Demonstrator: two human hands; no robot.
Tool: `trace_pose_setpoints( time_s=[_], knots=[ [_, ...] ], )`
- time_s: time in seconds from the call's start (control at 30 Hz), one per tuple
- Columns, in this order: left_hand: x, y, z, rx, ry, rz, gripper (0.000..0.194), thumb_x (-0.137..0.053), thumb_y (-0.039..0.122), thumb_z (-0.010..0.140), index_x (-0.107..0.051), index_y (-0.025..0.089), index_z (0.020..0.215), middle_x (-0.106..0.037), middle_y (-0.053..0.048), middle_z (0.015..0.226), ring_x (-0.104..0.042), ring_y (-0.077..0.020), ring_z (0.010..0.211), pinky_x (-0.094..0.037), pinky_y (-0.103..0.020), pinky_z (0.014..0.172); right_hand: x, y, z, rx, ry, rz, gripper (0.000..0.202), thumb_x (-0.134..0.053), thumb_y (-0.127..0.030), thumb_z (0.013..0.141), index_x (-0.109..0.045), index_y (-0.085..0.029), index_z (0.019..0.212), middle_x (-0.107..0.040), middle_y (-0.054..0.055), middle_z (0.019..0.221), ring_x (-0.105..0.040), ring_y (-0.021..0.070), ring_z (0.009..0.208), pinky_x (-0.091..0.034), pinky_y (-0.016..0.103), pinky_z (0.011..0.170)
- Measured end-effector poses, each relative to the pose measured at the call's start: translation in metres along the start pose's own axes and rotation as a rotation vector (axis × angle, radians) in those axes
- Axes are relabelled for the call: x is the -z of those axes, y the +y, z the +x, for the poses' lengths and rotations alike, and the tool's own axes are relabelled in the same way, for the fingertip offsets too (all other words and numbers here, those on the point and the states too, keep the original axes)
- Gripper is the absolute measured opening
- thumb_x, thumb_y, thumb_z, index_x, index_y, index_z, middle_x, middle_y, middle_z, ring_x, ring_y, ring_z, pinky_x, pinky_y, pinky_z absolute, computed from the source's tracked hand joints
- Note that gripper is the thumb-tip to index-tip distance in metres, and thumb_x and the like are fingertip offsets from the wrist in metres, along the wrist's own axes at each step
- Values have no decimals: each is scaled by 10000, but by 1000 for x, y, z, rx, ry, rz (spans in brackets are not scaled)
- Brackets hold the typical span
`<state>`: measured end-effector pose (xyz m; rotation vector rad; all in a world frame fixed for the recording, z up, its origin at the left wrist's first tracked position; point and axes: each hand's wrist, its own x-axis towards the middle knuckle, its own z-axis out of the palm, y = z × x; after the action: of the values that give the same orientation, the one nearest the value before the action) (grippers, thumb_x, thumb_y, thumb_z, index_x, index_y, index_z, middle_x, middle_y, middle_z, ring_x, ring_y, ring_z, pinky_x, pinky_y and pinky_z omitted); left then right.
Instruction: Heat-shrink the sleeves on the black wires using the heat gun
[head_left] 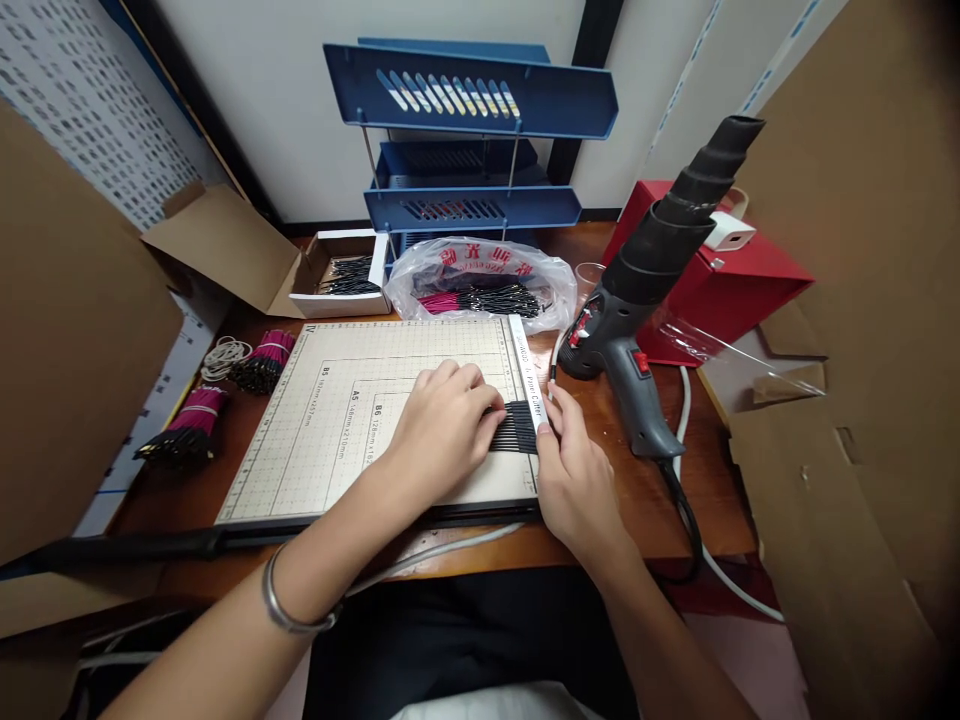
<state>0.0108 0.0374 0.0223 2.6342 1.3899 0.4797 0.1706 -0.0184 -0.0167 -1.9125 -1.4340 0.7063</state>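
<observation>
On a cream paper cutter board (330, 400) marked with grid lines, a flat row of thin black wires (517, 425) lies side by side. The row reaches the white edge strip (527, 375) on the right. My left hand (446, 420) rests over the board, its fingertips pinched on the left part of the wires. At the strip, my right hand (577, 465) has its thumb and fingers closed about the wires' right-hand ends, which are mostly hidden. The cutter's black handle (142, 545) points left along the front edge.
A grey heat gun (637, 320) stands right, before a red box (727, 290). Behind the board are a plastic bag (484, 285) of wires, a white box (341, 275) and a blue rack (472, 100). Pink-and-black wire bundles (187, 425) lie left. Cardboard (855, 350) borders the right.
</observation>
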Motion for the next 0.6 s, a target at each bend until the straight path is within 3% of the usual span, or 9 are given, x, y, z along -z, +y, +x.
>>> trace_pose_setpoints(
  time_s=[0.2,0.4,0.6],
  knots=[
    [0,1,22,-68,-159,98,231,-562,216,995,-766,175,896,-691,-81,910,-565,-260,944,-387,-394,795,0,1,0,-11,21,28,540,-347,-379,987,-418,-283,1513,-591,45,1487,-609,333,1291,-456,508,1052],
    [2,2,27,-120,-213,140,291,-497,190,1012,-761,150,897,-687,-95,888,-576,-251,906,-394,-387,785,0,1,-1,7,10,5,543,-331,-381,994,-404,-277,1521,-572,53,1506,-610,345,1288,-471,515,1019],
    [5,2,30,-131,-252,146,228,-540,177,1002,-736,131,896,-681,-95,905,-581,-243,900,-406,-374,796,0,0,-2,0,14,36,530,-329,-375,996,-411,-255,1506,-586,62,1491,-605,327,1294,-451,520,1056]
  ],
)
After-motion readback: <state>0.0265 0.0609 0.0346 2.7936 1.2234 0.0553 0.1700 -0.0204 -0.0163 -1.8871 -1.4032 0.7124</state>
